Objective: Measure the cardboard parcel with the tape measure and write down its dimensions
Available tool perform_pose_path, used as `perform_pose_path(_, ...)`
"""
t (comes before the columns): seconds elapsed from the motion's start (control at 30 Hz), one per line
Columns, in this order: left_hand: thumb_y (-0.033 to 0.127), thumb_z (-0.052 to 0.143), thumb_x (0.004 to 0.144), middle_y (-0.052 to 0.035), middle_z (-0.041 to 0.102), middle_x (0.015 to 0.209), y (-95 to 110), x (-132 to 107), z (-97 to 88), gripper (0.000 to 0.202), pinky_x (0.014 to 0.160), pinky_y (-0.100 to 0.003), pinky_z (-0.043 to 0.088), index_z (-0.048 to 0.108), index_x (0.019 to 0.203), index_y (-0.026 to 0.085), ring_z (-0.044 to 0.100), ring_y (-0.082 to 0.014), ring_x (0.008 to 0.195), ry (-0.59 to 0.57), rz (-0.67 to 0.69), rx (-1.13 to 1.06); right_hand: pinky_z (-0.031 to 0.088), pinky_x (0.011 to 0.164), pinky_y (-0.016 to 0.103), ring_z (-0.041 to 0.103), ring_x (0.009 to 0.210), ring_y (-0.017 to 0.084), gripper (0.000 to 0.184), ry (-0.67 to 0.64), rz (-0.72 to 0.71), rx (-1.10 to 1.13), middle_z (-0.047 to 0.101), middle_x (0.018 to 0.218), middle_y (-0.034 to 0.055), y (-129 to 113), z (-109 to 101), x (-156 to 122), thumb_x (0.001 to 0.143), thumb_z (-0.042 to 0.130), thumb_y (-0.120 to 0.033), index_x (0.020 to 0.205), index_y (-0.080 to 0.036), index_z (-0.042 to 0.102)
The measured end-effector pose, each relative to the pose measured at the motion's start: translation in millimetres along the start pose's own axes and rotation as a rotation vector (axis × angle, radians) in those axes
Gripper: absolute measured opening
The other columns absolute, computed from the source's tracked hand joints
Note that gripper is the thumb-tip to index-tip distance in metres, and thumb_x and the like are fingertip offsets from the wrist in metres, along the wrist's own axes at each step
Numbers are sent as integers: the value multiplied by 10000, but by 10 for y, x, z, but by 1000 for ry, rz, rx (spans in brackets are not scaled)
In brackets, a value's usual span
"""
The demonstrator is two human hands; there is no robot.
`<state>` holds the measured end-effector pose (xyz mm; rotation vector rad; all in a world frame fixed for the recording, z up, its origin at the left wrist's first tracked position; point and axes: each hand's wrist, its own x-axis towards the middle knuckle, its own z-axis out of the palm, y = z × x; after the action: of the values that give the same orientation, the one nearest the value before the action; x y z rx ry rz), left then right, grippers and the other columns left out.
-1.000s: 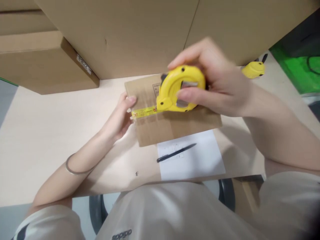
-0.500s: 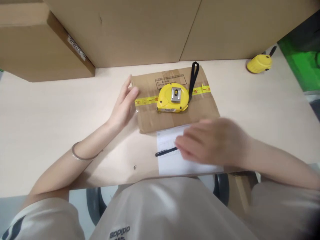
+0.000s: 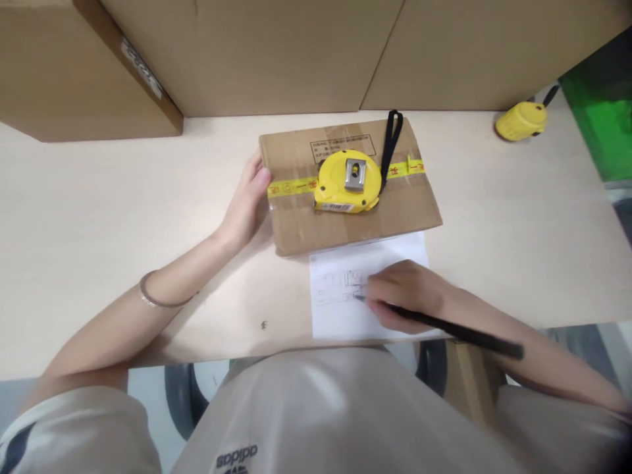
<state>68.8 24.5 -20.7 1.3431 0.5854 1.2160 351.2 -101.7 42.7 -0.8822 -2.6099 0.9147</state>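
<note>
The pen (image 3: 444, 326) in the right hand (image 3: 405, 293) looks like matt black plastic, and the paper (image 3: 340, 319) under its tip is smooth and white. Just beyond the grip, the box (image 3: 345, 220) is rough brown cardboard. On it lies a tape measure (image 3: 330, 181) of glossy yellow plastic, with a shiny metal clip (image 3: 355, 174).

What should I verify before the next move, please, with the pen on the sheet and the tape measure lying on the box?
1. Pen grip: the right hand holds the black pen, tip on the white paper sheet. Ok.
2. Sheet: it lies flat on the pale wooden table, close to the near edge. Ok.
3. Box steadied: the left hand rests open against the left side of the brown cardboard box. Ok.
4. Measure: the round yellow tape measure lies flat on the box top, with no hand on it. Ok.
5. Marks on the sheet legible: too faint to read. Cannot tell.
</note>
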Motion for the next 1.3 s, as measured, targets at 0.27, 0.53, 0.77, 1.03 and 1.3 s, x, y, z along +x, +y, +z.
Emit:
perform_pose_path(0.27,652,526,946,-16,551,1500,-55,-48,-85,518,1322,-484,216,574,1336,314,267,-289,1569,35,-13,94,349,477,153,489,529,47,140,67,220,432,594,620,-53,183,403,118,803,662,-193,734,-182,541)
perform_pose_path(0.53,635,550,940,-15,612,1378,-87,-58,-110,471,1320,-492,230,608,1297,334,327,-288,1537,52,1,83,287,542,189,398,552,31,168,18,23,406,473,587,-62,221,395,159,720,587,-67,611,-156,495)
perform_pose_path(0.77,613,550,946,-5,601,1369,-85,-50,-102,421,1310,-514,243,635,1258,343,360,-292,1510,61,17,88,269,542,199,363,559,39,164,29,0,373,449,602,-68,280,466,135,692,572,-39,639,-165,481)
perform_pose_path(1.03,630,564,930,-15,602,1348,-92,-56,-122,460,1302,-513,248,623,1288,346,366,-292,1504,68,15,115,281,534,198,393,548,43,161,15,-7,372,458,593,-73,287,454,139,682,584,-42,638,-170,496)
perform_pose_path(1.3,639,532,948,-28,608,1379,-91,-60,-129,481,1312,-492,226,604,1303,324,335,-283,1528,51,15,129,286,527,189,409,538,39,163,19,-9,400,468,585,-76,287,452,152,683,599,-53,636,-173,499)
